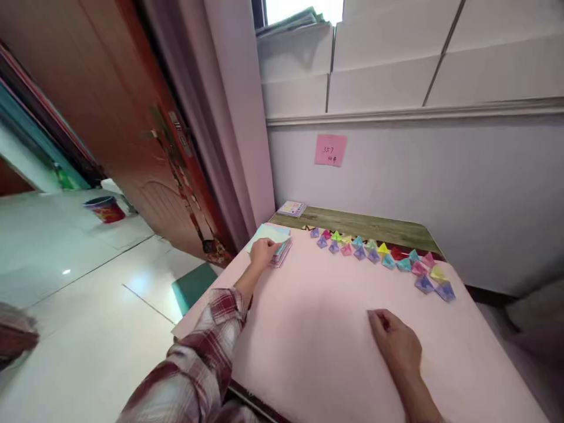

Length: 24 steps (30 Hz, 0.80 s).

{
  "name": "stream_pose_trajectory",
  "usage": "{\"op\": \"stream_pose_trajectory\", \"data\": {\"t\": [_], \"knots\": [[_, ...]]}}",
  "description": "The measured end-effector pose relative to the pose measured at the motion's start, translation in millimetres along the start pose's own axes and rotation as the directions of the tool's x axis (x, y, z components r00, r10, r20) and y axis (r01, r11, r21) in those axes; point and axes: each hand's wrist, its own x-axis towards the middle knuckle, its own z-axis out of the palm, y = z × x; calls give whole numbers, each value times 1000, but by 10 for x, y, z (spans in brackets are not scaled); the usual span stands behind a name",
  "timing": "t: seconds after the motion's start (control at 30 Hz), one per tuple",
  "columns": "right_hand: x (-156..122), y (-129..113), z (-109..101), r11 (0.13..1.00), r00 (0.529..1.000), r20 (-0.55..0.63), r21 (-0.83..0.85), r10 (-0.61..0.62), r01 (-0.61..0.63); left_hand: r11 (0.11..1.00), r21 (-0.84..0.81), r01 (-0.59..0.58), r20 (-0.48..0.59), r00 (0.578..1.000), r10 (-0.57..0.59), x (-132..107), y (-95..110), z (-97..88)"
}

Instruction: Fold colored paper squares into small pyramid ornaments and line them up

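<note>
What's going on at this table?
A person in a plaid shirt has their left hand on a stack of small coloured paper at the table's far left; whether it grips a sheet is unclear. The right hand is over the pink surface, fingers curled, with nothing visible in it. Small folded paper pieces in several colours lie in uneven rows along the far side, bunching toward the right.

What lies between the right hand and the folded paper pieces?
In the head view, only bare pink tabletop separates the right hand from the folded paper pieces.
</note>
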Motion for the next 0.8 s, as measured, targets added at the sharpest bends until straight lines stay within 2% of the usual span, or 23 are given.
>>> {"op": "stream_pose_trajectory", "data": {"t": [0.17,0.3,0.43,0.5,0.53,0.57,0.6,0.67,0.7,0.73,0.8], "knots": [[12,57,7,1000,999,-22,8,-27,27,996,-13,87,8,996,-87,143,-50,-47],[4,33,17,999,997,-51,1,-51,51,993,-21,119,-21,993,-119,145,-11,-133],[15,18,33,997,993,-87,6,-77,78,1000,-4,19,-97,995,-19,-1,182,-278],[29,22,41,996,991,-105,7,-83,84,996,3,-86,-153,985,85,-196,318,-267],[36,27,44,996,990,-111,7,-85,86,983,8,-181,-167,970,180,-334,385,-217],[41,33,48,996,989,-118,9,-86,87,927,34,-373,-191,908,373,-499,445,-134],[46,41,52,996,988,-124,11,-88,90,833,50,-551,-169,817,551,-686,494,-20],[52,65,66,995,986,-138,21,-95,98,660,46,-750,-106,654,749,-1092,553,269],[55,80,76,994,984,-149,33,-101,107,603,30,-797,-74,600,797,-1292,562,425],[57,96,89,991,980,-163,53,-111,121,567,1,-824,-52,566,823,-1478,558,572],[62,126,119,982,968,-210,102,-136,160,558,-79,-826,-27,562,827,-1774,525,808]]}}
